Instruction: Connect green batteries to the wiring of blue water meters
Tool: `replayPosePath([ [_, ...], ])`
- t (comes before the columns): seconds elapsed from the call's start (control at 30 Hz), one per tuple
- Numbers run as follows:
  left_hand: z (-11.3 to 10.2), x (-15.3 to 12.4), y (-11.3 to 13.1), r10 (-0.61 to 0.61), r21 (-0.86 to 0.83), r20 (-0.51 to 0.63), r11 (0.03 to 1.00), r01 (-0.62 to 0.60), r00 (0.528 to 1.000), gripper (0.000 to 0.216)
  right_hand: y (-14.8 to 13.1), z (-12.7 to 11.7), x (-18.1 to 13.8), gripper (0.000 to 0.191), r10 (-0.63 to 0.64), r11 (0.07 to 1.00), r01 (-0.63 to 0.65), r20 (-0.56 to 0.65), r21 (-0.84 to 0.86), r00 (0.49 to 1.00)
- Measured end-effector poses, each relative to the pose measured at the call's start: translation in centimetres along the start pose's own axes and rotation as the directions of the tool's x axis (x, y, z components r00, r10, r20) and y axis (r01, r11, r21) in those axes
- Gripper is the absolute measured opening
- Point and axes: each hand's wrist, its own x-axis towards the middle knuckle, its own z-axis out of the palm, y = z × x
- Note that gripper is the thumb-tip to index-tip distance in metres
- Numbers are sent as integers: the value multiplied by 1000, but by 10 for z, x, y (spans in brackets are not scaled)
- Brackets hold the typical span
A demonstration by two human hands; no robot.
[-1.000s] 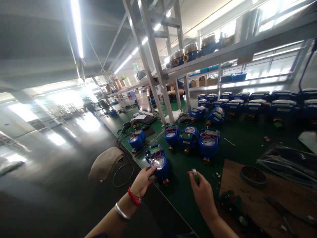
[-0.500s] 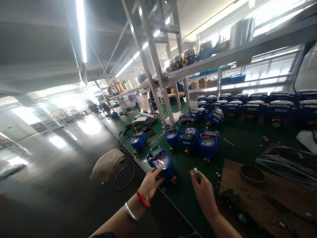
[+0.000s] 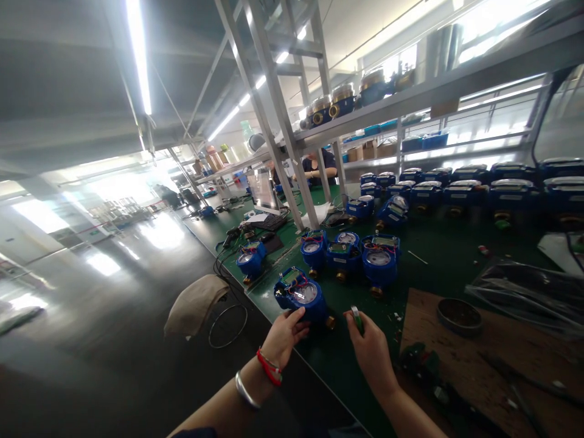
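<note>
Meter (image 3: 305, 294) was set on tabletop (image 3: 433, 274), wiring (image 3: 300, 282) exposed; work was judged unfinished. Meter was touched by left hand (image 3: 283, 340); grip could not be told. Green tool (image 3: 358, 320) was held in right hand's (image 3: 371, 347) fingers.

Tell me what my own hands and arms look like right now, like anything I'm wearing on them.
Both are bare, without gloves. Above your left hand sit a red bracelet and, further up, a plain silver bangle; a dark sleeve edges in below. Your right hand and forearm show no jewellery or sleeve.
</note>
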Motion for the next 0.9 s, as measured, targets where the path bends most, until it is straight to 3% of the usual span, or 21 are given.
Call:
replayPosePath([
  [0.2, -7, 0, 5, -9, 29, 22, 1000, 8, 1000, 37, -2, -1, -1, 52, -2, 1000, 2, 1, 13, 1000],
  [0.4, -33, 9, 7, 92, 102, -135, 992, -79, 987, 15, -4, -2, -2, 51, 6, 1000, -6, 10, 27, 1000],
  [0.6, -63, 42, 15, 304, 171, -337, 950, -260, 891, 24, -3, -1, -1, 53, 3, 999, -3, -1, 34, 1000],
  [0.7, -64, 57, 28, 371, 230, -314, 923, -309, 874, 29, -2, -2, -1, 51, 6, 999, -6, -1, 36, 1000],
  [0.9, -44, 57, 47, 357, 282, -186, 912, -298, 915, 27, -2, -2, -1, 47, 4, 999, -4, 3, 39, 1000],
])
